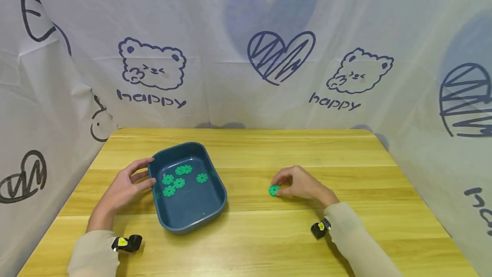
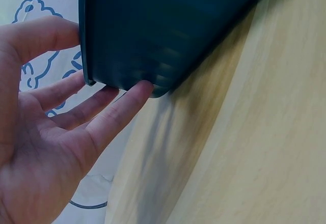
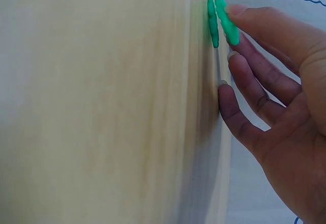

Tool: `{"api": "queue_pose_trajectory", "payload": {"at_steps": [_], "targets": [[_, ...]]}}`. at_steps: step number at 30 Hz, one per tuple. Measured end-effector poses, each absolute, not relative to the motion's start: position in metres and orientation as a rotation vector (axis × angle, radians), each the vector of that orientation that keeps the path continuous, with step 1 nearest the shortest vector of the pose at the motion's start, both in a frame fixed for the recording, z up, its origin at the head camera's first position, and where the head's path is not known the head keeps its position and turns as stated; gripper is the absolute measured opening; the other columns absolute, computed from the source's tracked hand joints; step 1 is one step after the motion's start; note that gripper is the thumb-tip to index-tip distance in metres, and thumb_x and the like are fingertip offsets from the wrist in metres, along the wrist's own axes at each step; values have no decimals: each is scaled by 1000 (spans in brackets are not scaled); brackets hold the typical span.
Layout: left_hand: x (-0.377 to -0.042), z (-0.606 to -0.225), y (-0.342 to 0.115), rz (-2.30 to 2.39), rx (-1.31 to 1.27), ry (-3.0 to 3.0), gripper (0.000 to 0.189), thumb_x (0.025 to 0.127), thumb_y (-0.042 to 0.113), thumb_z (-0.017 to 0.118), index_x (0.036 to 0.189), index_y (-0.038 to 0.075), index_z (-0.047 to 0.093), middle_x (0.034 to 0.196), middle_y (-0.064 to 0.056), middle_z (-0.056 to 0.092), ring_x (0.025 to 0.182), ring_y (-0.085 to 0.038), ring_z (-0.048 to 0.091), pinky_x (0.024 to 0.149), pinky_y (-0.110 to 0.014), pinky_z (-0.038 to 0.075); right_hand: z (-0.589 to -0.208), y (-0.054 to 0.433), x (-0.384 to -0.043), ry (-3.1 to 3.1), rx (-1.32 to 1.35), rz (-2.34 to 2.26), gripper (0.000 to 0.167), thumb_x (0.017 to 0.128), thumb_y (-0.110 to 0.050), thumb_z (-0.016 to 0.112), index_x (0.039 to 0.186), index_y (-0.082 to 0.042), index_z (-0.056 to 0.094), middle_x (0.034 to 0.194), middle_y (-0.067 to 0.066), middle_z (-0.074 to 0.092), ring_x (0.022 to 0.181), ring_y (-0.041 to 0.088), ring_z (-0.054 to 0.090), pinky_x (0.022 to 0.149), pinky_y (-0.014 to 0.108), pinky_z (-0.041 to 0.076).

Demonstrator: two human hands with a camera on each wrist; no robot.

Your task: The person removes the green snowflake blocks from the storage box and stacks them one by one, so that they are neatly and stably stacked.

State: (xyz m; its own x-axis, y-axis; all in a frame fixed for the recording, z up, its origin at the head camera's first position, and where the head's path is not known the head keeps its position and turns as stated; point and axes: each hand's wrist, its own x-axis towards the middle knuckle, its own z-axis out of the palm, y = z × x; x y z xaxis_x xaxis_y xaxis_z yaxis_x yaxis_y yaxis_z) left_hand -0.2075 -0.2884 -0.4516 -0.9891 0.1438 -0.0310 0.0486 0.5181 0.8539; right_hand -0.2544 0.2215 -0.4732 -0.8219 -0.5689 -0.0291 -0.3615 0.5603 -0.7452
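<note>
My left hand holds the left side of a dark blue plastic tray, its thumb at the rim. In the left wrist view several fingers lie against the tray's outer wall. Inside the tray are several green notched discs, one pair overlapping. To the right of the tray, my right hand pinches a green notched disc low over the table. The right wrist view shows this bright disc at the thumb tip, with a darker green disc shape right beside it.
The wooden table has light, striped grain. White cloth printed with bears, hearts and writing hangs behind it and at both sides. A black wrist camera is worn at the left sleeve, another camera at the right.
</note>
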Motion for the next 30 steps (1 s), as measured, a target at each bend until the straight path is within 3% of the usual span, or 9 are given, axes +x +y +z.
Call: {"api": "queue_pose_trajectory", "payload": {"at_steps": [17, 30], "targets": [[-207, -450, -288, 1502, 182, 2648, 72, 100, 22, 68, 160, 7, 32, 162, -28, 34, 143, -52, 44, 96, -17, 56, -473, 220, -255, 2536, -802, -1056, 25, 86, -17, 85, 110, -16, 77, 106, -4, 77, 99, 13, 71, 91, 28, 60], [-208, -450, -288, 1511, 171, 2637, 72, 99, 22, 69, 160, 7, 32, 162, -28, 34, 143, -52, 44, 95, -17, 57, -470, 217, -255, 2538, -886, -1044, 19, 87, -17, 84, 105, -14, 78, 105, -1, 75, 98, 16, 71, 90, 31, 62]]}}
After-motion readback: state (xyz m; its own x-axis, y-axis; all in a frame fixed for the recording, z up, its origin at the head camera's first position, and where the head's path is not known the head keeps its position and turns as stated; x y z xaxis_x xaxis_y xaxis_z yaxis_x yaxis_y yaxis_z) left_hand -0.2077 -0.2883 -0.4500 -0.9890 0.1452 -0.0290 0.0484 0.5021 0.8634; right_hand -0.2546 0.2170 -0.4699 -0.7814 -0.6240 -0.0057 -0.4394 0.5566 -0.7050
